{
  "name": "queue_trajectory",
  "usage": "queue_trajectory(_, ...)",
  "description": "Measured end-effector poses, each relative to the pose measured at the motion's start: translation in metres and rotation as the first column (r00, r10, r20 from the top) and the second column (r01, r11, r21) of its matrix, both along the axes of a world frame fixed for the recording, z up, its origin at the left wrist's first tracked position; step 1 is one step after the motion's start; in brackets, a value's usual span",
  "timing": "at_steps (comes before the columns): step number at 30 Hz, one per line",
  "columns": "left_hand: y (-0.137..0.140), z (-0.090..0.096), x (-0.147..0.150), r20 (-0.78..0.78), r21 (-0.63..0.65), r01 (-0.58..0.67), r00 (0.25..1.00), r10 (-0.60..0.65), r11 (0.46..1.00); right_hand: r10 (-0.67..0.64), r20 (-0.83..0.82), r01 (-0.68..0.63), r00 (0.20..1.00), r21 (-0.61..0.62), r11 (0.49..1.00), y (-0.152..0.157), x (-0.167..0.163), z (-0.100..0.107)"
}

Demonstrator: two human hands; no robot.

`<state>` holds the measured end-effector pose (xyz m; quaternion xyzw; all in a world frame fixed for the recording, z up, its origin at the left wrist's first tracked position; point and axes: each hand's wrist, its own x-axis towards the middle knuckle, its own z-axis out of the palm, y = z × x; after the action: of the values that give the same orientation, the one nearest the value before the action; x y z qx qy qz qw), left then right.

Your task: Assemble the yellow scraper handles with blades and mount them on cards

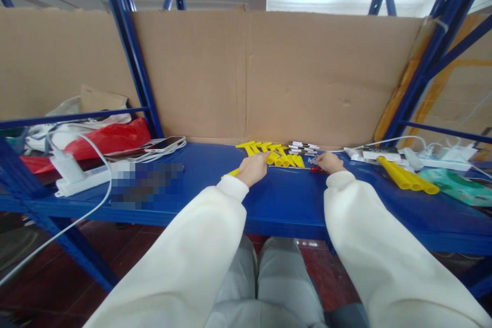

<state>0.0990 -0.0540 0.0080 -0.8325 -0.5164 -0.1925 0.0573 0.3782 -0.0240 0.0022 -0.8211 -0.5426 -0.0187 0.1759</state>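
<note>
centrally, a yellow t-shaped part is lying on the blue worktop under the left hand, its end sticking out toward the sleeve; the fingers seem to be curling over it, though whether they are truly clamped cannot be told from this view. just beyond, a row of yellow t-shaped parts is lying side by side, touching one another, near the cardboard backing. the right hand is resting beside this row on a red-handled tool, probably a small screwdriver; its fingers are folding down around the handle, but the grip itself is hidden. a cluster of small white-and-black pieces and what look like tiny screws are sitting just behind the two hands.

judging from this, the work is going best when the left hand is pinning the part flat against the worktop, keeping it from rolling, while the right hand is bringing the tool in straight along its axis. the tiny screws are the likely thing to scatter, so sleeves should be staying clear of them.

farther out, yellow tubes and white chargers are lying to the right; a phone, a white power strip and a red bag are lying to the left.
</note>
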Motion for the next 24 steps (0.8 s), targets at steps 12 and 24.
queue_trajectory(12,0.001,0.0,0.0,-0.014,-0.048,-0.018,1.0,0.017,0.999,0.071,0.068,-0.067,0.995,-0.061,0.996,0.0,-0.01,0.005)
queue_trajectory(24,0.001,-0.003,0.001,-0.018,-0.131,-0.048,0.999,0.046,0.99,0.14,0.142,-0.126,0.98,-0.105,0.986,0.0,-0.02,0.01)
